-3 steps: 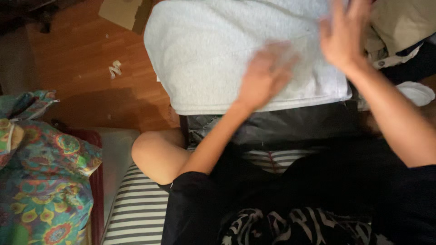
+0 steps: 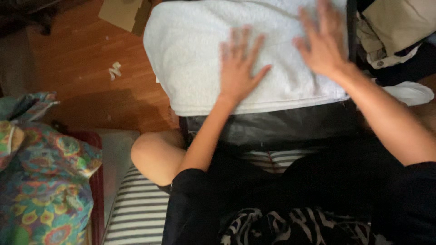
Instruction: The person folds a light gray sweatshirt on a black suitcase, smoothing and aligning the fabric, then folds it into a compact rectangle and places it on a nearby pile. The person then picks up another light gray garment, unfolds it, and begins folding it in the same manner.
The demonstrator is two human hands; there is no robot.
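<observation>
Both hands have slid leftward across the white towel since the frame before, and I see them sharp now instead of blurred. My left hand lies flat near the towel's middle, fingers spread and pointing away from me, thumb angled out to the right. My right hand rests palm down toward the towel's right edge, fingers fanned as well; neither grips anything. The towel sits folded on a dark case whose front wall shows just below the towel's near hem. Right of the towel lies a heap of beige and dark clothes. Left of the towel is bare wooden floor with a crumpled paper scrap. Farther left and nearer me sits a bright floral fabric bundle, and a striped cushion lies below the towel under my knee.
</observation>
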